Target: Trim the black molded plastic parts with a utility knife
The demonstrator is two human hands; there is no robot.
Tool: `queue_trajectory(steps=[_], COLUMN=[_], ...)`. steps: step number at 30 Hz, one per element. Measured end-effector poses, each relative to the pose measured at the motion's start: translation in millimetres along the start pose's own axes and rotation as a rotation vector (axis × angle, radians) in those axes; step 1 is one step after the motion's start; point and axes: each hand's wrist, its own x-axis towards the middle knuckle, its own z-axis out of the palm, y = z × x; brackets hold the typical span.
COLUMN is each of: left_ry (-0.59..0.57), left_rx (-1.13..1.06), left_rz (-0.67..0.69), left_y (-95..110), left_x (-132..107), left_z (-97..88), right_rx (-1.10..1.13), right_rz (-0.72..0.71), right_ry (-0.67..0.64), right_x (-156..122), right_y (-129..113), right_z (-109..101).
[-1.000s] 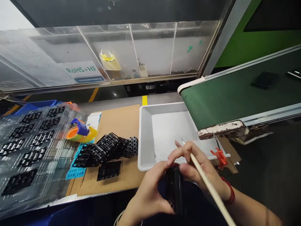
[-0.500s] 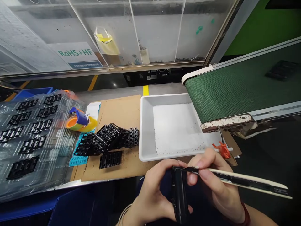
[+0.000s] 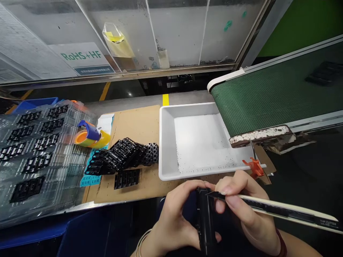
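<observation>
Head camera, left hand: the left hand (image 3: pixel 171 223) is curled tight around a narrow black plastic part (image 3: pixel 205 225). It grips the part on edge, low in the frame, just in front of the bench's near edge.
Right hand: the right hand (image 3: pixel 248 210) pinches a cream-handled utility knife (image 3: pixel 284 210) between thumb and fingers. The handle trails off to the right.
Blade: the knife's tip touches the top end of the black part.
Tray: a shallow white plastic tray (image 3: pixel 166 142) sits just beyond the hands, speckled with dark flecks.
Conveyor: a green belt conveyor (image 3: pixel 268 92) overhangs the tray's right side. An orange clip (image 3: pixel 254 167) sits below its end.
Bench, left: a heap of black ribbed parts (image 3: pixel 123 157) lies on a brown cardboard sheet (image 3: pixel 136 123). An orange and yellow tape roll (image 3: pixel 89 135) and clear blister trays (image 3: pixel 34 157) holding more black parts lie further left.
</observation>
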Motion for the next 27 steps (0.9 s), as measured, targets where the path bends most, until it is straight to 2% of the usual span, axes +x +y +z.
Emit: queue_trajectory(steps=[8,14,20,23,25,27], left_ry=[-0.017,-0.014,-0.02,0.055,0.147,0.258], left_rx=[-0.099,-0.065,-0.025,-0.04,-0.082,-0.247], left_rz=[-0.021,-0.044,-0.084,-0.101,-0.11,-0.119], left_y=[2.2,0.9,-2.9,-7.5,-12.5,-17.4], left_x=[0.0,-2.9,-6.6,-8.3,-9.7,-11.8], left_z=[1.4,0.3,-0.9,-3.5,-4.0,-1.8], right_rx=[0.028,-0.001,0.042,0.141,0.206,0.269], right_rz=[0.022,0.011,0.026,0.054,0.017,-0.032], right_ry=[-0.021,-0.015,-0.089,-0.054,0.005,0.061], right_x=[-3.2,-3.3,0.3,4.9,9.7,14.9], right_y=[-0.5,1.6,-2.2,-3.1,-3.9,-4.6], right_z=[-0.7,-0.6,-0.5,-2.0,-2.2,-0.7])
